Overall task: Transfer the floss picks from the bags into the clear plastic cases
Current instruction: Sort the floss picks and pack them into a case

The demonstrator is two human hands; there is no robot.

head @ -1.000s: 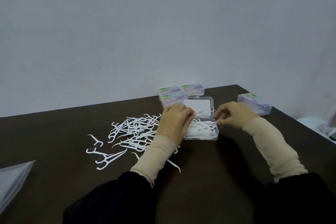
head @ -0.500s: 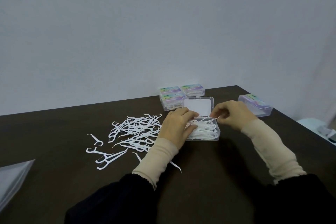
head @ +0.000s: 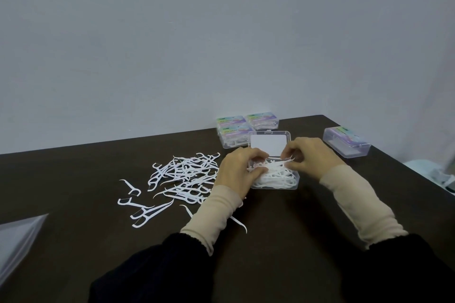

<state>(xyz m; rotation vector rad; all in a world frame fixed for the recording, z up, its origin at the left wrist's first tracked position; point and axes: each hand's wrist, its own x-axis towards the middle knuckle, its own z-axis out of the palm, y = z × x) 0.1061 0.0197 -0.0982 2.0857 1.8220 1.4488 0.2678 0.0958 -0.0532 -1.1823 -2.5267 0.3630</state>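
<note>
My left hand (head: pixel 237 171) curls against the left wall of the open clear case (head: pixel 274 181), fingers bent over its rim onto the floss picks inside (head: pixel 273 176), so the case stays put on the desk (head: pixel 283 216) and the pile inside stays pressed down while I work. My right hand (head: pixel 309 155) sits just across from it over the case's right end, thumb and fingertips pinched on one pick (head: pixel 286 160) whose white head pokes out toward my left hand; I hold it low and flat, I think so it lies along the others instead of crossing them. The case lid (head: pixel 268 142) stands open just beyond my fingers, out of the way of both hands. The loose heap of picks (head: pixel 183 176) waiting to be moved lies on the desk just left of my left hand, near enough to reach without shifting the case. A clear bag (head: pixel 18 241) lies well off to the left of that hand, near me. Beyond my left hand three closed, filled cases (head: pixel 242 128) sit together, and another closed case (head: pixel 346 141) rests beyond and to the right of my right hand, kept apart from the working spot. This case looks nearly full, so closing it may come soon.
</note>
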